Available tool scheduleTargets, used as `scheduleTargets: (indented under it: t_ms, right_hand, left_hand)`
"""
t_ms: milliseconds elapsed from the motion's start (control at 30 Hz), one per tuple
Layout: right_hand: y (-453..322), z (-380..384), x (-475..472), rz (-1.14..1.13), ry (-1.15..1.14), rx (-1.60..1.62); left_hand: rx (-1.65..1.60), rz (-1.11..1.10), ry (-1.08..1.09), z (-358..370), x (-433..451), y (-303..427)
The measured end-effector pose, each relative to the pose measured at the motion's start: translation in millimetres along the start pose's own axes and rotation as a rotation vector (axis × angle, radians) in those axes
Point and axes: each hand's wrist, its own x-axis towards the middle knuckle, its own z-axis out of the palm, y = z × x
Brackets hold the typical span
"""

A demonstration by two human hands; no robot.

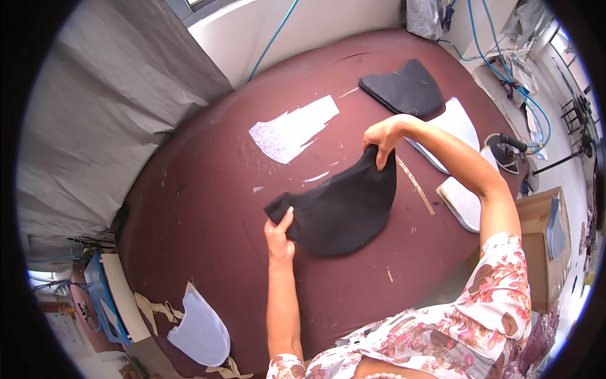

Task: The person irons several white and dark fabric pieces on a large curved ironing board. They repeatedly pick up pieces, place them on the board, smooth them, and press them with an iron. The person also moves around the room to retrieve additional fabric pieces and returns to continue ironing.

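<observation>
Between my two hands stretches a curved black fabric piece (343, 208), held just over the maroon cloth-covered table (213, 213). My left hand (280, 234) pinches its narrow left end, thumb on top. At the upper right corner my right hand (386, 137) grips the same piece, with the thumb over it and the fingers hidden. Beyond it lies a ragged white sheet (296, 128) that looks like interlining. A stack of dark fabric pieces (405, 90) of similar shape rests at the far right.
White cut pieces (454, 125) and a pale stack (461, 203) lie along the right side, near an iron (504, 149). Pale blue pieces (203, 327) sit at the lower left. A cardboard box (535, 237) stands at right. Blue hoses (544, 118) run behind the iron; a grey curtain (118, 109) hangs left.
</observation>
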Motion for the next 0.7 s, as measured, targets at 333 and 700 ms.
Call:
scheduleTargets:
  t_ms: [333,700]
  right_hand:
    - [60.3,-115.3,93.6,0.221,-0.043,0.0]
    - [100.1,-131.3,138.5,0.29,0.129,-0.002]
  left_hand:
    - [0.07,-0.027,-0.028,-2.6,156.9,17.8]
    - [0.309,0.024,0.101,15.6,191.4,29.1]
